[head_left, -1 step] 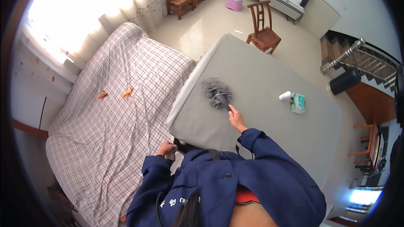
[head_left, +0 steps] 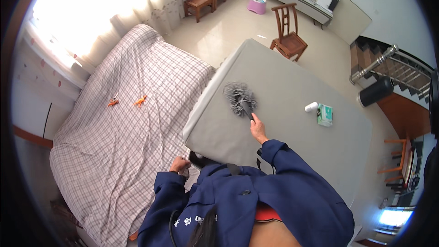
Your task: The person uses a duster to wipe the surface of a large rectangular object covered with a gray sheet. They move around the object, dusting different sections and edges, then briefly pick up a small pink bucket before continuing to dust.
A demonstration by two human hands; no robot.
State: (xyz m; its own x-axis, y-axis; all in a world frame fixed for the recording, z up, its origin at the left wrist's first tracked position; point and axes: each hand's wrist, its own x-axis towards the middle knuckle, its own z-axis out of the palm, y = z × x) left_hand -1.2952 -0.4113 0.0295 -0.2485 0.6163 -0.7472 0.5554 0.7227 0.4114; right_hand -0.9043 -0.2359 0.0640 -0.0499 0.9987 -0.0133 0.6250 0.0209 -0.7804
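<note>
My right hand [head_left: 258, 129] is closed round the dark handle of a fluffy grey duster [head_left: 239, 97]. The duster's head rests on the grey-covered table [head_left: 283, 82], left of the middle. My left hand [head_left: 180, 164] hangs low by the table's near left corner, next to the checked cloth [head_left: 132, 137]. Its fingers are curled in; whether anything is in them is hidden. To the right on the table, a white bottle-shaped item [head_left: 311, 106] lies beside a green and white tissue pack [head_left: 325, 115].
Two small orange toy figures [head_left: 141, 101] lie on the checked cloth, left of the table. A wooden chair [head_left: 289, 41] stands at the table's far edge. Beyond are a pink stool [head_left: 257, 5], a television cabinet [head_left: 292, 1] and more chairs [head_left: 197, 1]. Stairs rise at the right.
The duster's head has shifted slightly to the right over the table, with my right hand still on its handle. My left hand stays by the table corner.
</note>
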